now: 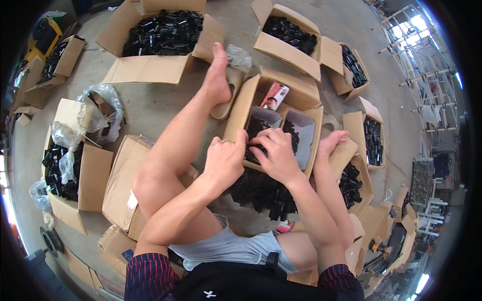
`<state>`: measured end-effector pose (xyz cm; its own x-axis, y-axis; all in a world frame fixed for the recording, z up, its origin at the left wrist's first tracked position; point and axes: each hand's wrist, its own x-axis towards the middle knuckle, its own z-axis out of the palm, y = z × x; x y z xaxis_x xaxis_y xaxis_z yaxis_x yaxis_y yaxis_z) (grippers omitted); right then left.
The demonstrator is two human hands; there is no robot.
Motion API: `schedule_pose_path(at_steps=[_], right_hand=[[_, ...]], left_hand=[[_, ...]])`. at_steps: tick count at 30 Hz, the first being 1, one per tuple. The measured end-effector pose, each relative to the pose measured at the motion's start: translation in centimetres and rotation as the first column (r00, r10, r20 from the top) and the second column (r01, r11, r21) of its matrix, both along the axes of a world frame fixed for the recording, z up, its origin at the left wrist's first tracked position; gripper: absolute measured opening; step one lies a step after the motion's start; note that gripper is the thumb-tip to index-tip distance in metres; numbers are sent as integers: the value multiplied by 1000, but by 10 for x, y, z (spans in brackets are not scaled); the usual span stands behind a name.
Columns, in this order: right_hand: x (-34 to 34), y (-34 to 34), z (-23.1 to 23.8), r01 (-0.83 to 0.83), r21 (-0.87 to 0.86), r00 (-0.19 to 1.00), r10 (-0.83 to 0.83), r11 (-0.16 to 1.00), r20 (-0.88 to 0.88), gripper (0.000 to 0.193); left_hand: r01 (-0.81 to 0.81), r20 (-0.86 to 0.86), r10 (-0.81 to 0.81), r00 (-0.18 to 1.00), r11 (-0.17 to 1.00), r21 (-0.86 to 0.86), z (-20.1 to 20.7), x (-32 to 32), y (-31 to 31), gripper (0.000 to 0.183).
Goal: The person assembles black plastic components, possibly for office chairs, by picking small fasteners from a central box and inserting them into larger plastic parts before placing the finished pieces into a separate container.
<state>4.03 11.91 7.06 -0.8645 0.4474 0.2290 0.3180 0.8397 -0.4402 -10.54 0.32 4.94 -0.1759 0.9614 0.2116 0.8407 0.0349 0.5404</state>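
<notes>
Concrete floor (pixel 148 103) underlies an open carton (pixel 240 110) containing small black parts (pixel 257 125); the left hand (pixel 226 160) curls beside them, the right hand (pixel 277 153) bends over them (whether either grips one is unclear).

Parts (pixel 257 124) black; boxes (pixel 242 108) brown; shorts (pixel 231 248) pale grey; sleeves (pixel 148 273) dark, red-striped; floor (pixel 150 101) grey; slipper (pixel 234 80) tan

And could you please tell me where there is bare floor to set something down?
Bare concrete floor shows between the large open carton, the clear plastic bags and the left shin; another patch lies between that carton and the smaller carton to its right. The left hand and right hand crowd the divided carton, with black parts piled nearer the person.
</notes>
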Motion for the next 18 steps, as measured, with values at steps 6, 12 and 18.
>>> schedule_pose_path(at_steps=[6,12,18], right_hand=[[9,1,-19,67,-32,997,-66,997,33,13],[18,4,-16,35,118,999,-39,992,30,13],[5,-3,-16,-77,254,996,61,964,70,13]], left_hand=[[13,12,-13,1000,1000,10,-5,10,7,41],[12,0,-12,1000,1000,8,-7,12,6,44],[9,-11,-9,1000,1000,14,-3,7,6,43]])
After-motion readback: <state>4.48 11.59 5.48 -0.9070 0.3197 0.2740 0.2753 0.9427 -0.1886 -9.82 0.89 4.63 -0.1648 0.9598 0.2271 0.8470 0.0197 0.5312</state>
